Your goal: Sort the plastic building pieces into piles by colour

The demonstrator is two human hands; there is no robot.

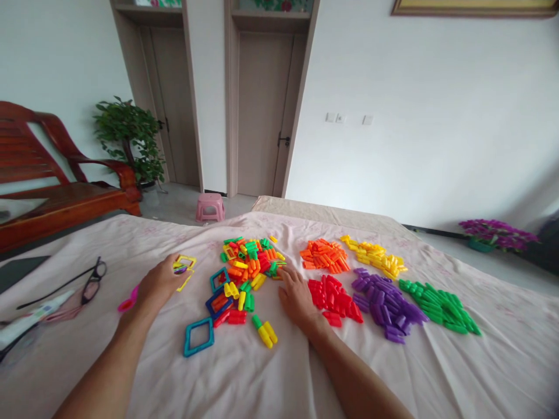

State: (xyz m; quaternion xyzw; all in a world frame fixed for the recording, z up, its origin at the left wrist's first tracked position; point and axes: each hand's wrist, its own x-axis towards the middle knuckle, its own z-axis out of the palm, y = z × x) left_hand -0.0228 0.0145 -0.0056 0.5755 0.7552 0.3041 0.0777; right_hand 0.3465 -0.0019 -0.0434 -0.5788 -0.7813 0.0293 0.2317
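Observation:
My left hand (159,282) is closed round a yellow square frame (187,262); its fingertips are partly hidden, and other coloured bits show by them. A pink plastic piece (126,304) lies beside that wrist. My right hand (297,295) rests with fingers stretched out at the edge of a mixed pile of plastic pieces (251,262), holding nothing I can see. Nearer me lie a teal square frame (187,340), a dark blue frame (211,308) and green-and-yellow pieces (263,334). Red pieces (334,297) sit just right of my right hand.
Sorted heaps of orange (324,256), yellow (376,256), purple (386,305) and green pieces (441,305) lie on the right of the cloth (166,384). Glasses (91,283) and a white tube (37,317) lie at left. A pink stool (210,207) stands beyond.

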